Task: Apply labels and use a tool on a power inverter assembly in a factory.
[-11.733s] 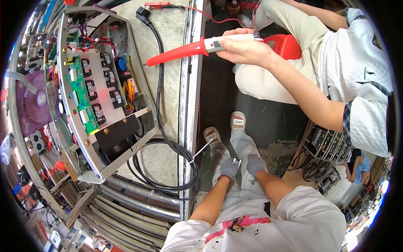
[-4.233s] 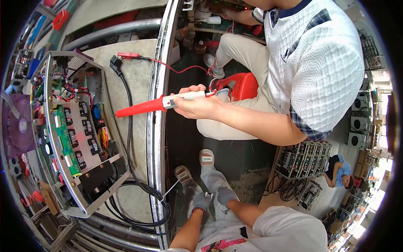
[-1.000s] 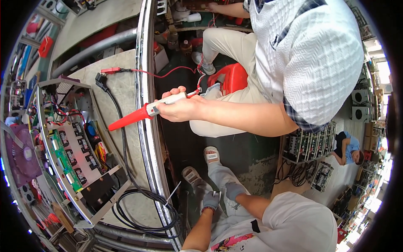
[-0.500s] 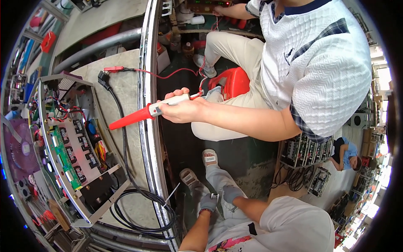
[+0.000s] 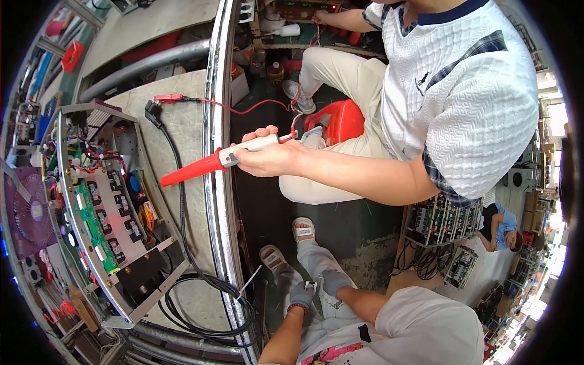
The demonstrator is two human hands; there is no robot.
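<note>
My left hand, in a grey glove, is closed at my lap around a small pale piece with a forked end, whose kind I cannot make out. Close by, my right hand, also grey-gloved, rests on my trouser leg near the knee, its fingers hard to make out. Across from me a seated co-worker grips a test probe with a grey handle and red cone, above the bench edge. That person's other hand touches an instrument with a lit display. An open metal chassis with circuit boards sits on the bench.
A black power cable lies along the bench and ends in a coil near me. Its plug is next to a red clip on a red lead. The metal bench rail runs alongside. More electronics racks stand right.
The whole picture has shifted very slightly. My hands and the co-worker's probe stay essentially in place.
</note>
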